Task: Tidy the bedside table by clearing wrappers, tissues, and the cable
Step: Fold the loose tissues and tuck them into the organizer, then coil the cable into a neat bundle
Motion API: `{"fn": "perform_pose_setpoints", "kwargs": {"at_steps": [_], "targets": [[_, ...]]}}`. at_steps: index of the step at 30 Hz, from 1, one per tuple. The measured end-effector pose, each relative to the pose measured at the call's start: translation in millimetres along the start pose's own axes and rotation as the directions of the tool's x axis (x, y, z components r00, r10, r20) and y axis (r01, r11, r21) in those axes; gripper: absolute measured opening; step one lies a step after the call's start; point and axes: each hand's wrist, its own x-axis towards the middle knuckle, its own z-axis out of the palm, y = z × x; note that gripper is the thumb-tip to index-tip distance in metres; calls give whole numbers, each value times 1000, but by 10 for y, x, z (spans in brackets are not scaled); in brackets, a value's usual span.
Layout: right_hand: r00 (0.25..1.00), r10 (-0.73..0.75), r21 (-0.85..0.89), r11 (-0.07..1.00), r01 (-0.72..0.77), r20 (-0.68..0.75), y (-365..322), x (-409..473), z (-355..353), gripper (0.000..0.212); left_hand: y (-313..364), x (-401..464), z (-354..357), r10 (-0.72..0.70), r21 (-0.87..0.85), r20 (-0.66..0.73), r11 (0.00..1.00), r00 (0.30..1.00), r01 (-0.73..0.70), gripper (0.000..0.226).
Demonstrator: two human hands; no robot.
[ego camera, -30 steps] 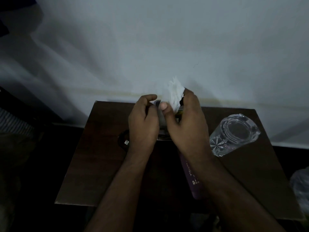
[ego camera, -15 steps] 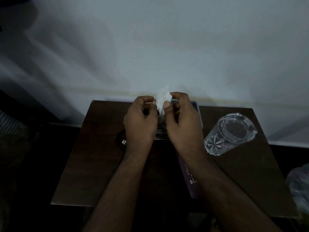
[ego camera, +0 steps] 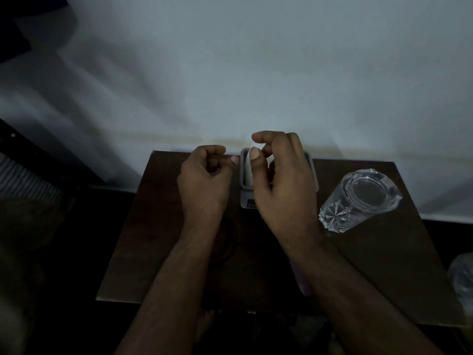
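Note:
A white tissue [ego camera: 246, 172] sits stuffed in a small grey box [ego camera: 245, 198] at the back of the dark wooden bedside table [ego camera: 143, 247]. My right hand [ego camera: 281, 185] is over the box, and its thumb and forefinger pinch the tissue's top. My left hand [ego camera: 204, 180] hovers just left of the box with its fingers curled and nothing in them. A dark round shape lies under my left forearm, too dim to identify.
A cut-glass tumbler [ego camera: 361, 201] stands on the table's right side. A purple flat item [ego camera: 304, 285] pokes out from under my right forearm. A clear plastic bag [ego camera: 462, 280] is off the table's right edge. The wall runs directly behind the table.
The tissue has gone from sticking up between both hands to sitting down inside the grey box. My left hand has let go and drawn a little to the left.

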Motion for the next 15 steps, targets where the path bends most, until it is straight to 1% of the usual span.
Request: {"fn": "perform_pose_setpoints", "kwargs": {"at_steps": [4, 8, 10, 12, 15], "targets": [[992, -84, -2, 996, 84, 96, -66, -60, 49, 22, -42, 71, -85, -32, 0, -24, 999, 999, 33, 21], [944, -157, -35, 984, 174, 289, -169, -211, 255, 21, -174, 173, -299, -82, 53, -56, 995, 995, 85, 18], [906, -151, -36, 983, 180, 395, -137, -244, 352, 21, -256, 226, -386, -114, 115, -74, 986, 991, 122, 18], [866, -116, -38, 987, 153, 487, -87, -251, 417, 18, -318, 275, -440, -131, 207, -79, 968, 988, 145, 20], [843, -22, -91, 992, 84, 537, -39, -236, 466, 17, -387, 328, -505, -209, 345, -66, 913, 976, 219, 26]]}}
